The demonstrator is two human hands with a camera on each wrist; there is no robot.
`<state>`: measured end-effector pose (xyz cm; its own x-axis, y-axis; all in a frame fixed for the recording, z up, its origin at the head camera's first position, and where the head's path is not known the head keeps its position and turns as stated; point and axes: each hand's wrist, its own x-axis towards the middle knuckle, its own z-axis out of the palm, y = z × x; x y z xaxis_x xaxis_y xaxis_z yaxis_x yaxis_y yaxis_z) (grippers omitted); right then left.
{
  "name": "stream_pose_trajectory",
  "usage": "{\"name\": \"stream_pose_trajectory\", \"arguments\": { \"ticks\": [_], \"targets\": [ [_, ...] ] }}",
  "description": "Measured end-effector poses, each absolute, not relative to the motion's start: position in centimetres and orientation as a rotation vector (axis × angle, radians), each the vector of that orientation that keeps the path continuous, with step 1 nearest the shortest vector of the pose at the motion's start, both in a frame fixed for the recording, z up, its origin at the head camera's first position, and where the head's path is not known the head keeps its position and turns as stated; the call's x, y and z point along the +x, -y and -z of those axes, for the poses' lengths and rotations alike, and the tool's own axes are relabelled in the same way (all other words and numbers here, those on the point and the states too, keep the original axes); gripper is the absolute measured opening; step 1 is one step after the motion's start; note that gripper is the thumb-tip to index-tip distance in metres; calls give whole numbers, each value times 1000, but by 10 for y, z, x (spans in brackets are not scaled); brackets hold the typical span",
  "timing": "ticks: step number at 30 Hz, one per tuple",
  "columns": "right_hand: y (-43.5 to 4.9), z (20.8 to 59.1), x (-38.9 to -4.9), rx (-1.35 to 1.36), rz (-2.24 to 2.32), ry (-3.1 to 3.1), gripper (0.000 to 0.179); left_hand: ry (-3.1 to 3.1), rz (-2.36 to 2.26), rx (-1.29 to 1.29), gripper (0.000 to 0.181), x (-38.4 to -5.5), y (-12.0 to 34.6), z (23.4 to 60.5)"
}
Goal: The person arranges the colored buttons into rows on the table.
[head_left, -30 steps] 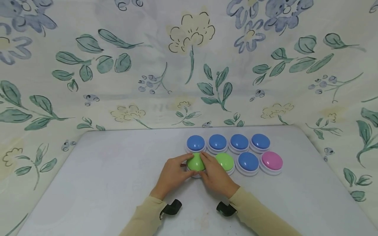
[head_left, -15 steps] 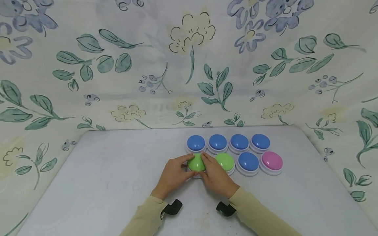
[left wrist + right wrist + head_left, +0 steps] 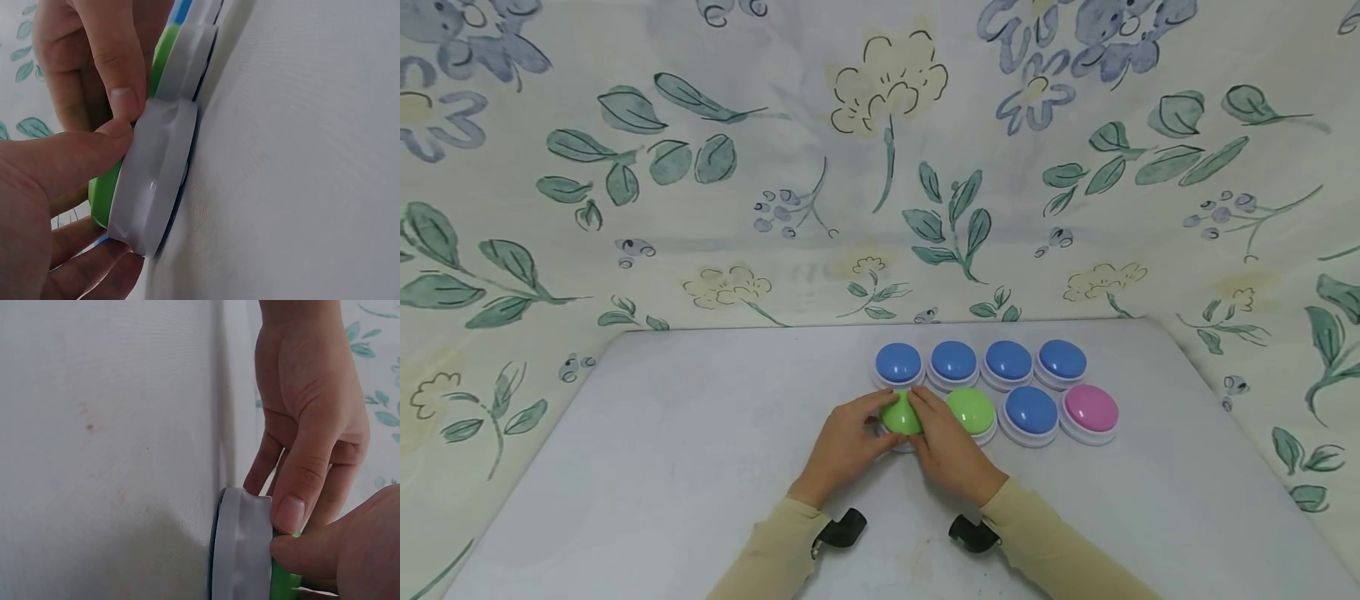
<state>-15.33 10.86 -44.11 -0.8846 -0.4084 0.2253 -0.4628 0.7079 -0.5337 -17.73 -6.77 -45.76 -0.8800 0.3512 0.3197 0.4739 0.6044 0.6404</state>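
Note:
A push button with a green dome (image 3: 900,415) on a white round base (image 3: 157,178) stands upright on the table at the near row's left end. My left hand (image 3: 841,446) grips it from the left, thumb at the near edge and fingers round the far side. From the right, my right hand (image 3: 953,454) holds the same button, thumb tip beside the left thumb. In the right wrist view both thumbs meet by the base (image 3: 245,547). A second green button (image 3: 972,411) sits just right, partly covered by the right hand.
A blue button (image 3: 1031,411) and a pink button (image 3: 1091,408) continue the near row. Behind it runs a row of blue buttons (image 3: 953,361). The white tabletop (image 3: 662,450) ends at a floral cloth (image 3: 820,275).
Both hands keep hold of the green button. It has slid slightly right, toward the second green button, with the left hand shifting right too. The other buttons show no clear movement.

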Motion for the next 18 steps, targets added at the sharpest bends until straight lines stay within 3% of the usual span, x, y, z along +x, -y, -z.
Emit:
{"name": "stream_pose_trajectory", "arguments": {
  "ticks": [18],
  "targets": [
    [-125,434,-155,624,-953,2789,61,2713,1128,-569,49,-179,78,451]
  ]
}}
